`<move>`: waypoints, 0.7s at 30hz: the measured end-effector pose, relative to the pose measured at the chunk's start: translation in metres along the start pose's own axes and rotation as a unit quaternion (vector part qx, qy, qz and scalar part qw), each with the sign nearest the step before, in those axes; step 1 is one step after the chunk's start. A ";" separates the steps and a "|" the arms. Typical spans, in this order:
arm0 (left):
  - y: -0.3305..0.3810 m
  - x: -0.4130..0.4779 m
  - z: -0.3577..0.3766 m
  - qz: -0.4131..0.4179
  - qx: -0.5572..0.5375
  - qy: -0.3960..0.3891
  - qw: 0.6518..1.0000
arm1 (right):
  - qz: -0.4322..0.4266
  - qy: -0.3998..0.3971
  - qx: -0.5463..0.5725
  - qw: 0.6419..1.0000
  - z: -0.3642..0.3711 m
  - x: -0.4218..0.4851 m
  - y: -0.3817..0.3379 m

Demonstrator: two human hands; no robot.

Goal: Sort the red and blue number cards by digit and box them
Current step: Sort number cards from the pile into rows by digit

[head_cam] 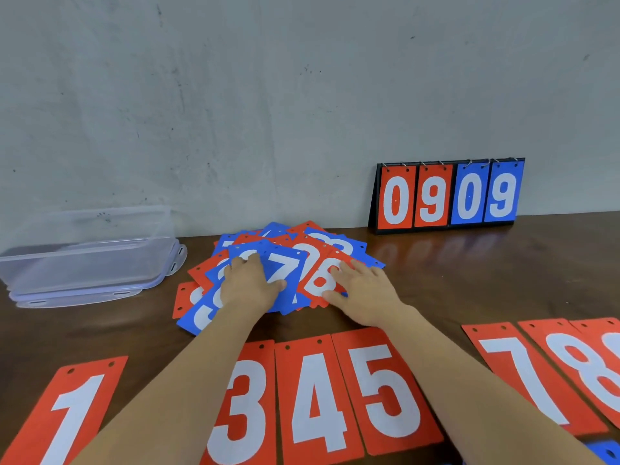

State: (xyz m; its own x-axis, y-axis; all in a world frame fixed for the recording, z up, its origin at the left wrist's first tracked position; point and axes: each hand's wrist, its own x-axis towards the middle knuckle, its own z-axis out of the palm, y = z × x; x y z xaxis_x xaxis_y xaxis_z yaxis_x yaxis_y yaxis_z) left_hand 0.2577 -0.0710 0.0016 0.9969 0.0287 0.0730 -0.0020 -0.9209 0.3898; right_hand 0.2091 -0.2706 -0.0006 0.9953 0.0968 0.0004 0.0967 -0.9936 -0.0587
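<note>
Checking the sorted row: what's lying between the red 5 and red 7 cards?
Head view: no card lies between the red 5 and red 7; only bare table, crossed by the right forearm.

Red 8 card (597, 367) cut by right edge; pile (268, 263) digits mostly covered.

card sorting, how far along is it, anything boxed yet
Early to midway. Done: a near row of red cards, 1, 3, 4, 5, 7 and 8. In hand: the left hand rests on a blue 7 and the right hand on a red 8 in the mixed pile. Left: the pile and boxing; the clear box looks empty.
</note>
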 end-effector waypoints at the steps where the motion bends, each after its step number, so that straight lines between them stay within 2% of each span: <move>1: -0.001 0.001 0.000 -0.004 -0.005 0.000 1.000 | 0.003 -0.003 -0.008 1.000 -0.002 -0.003 0.010; 5: -0.001 0.003 0.000 -0.013 -0.035 0.023 0.999 | 0.064 -0.034 0.019 0.997 -0.011 -0.017 0.049; 7: 0.002 0.000 -0.001 -0.005 -0.053 0.055 0.997 | 0.101 -0.008 0.062 0.993 -0.014 -0.019 0.059; 10: 0.004 -0.002 -0.001 0.012 -0.159 0.095 0.983 | 0.202 0.079 0.153 0.964 -0.013 -0.016 0.061; 12: 0.005 -0.003 -0.003 -0.004 -0.257 0.099 0.961 | 0.250 0.062 0.185 0.948 -0.010 -0.012 0.059; 14: 0.005 -0.003 -0.007 -0.046 -0.357 0.073 0.930 | 0.242 0.024 0.172 0.955 -0.003 -0.008 0.056; 16: 0.003 -0.004 -0.010 -0.084 -0.419 0.040 0.903 | 0.219 0.020 0.160 0.962 0.001 -0.003 0.056; 21: 0.003 -0.013 -0.011 -0.113 -0.445 0.040 0.888 | 0.201 0.010 0.144 0.969 -0.007 0.000 0.054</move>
State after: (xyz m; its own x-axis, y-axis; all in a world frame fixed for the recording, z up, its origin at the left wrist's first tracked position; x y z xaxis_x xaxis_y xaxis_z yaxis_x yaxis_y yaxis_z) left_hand 0.2442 -0.0700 0.0119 0.9713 0.2332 -0.0477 0.1001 -0.2184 0.9707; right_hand 0.2141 -0.3250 0.0027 0.9523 -0.2990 -0.0618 -0.3020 -0.8927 -0.3344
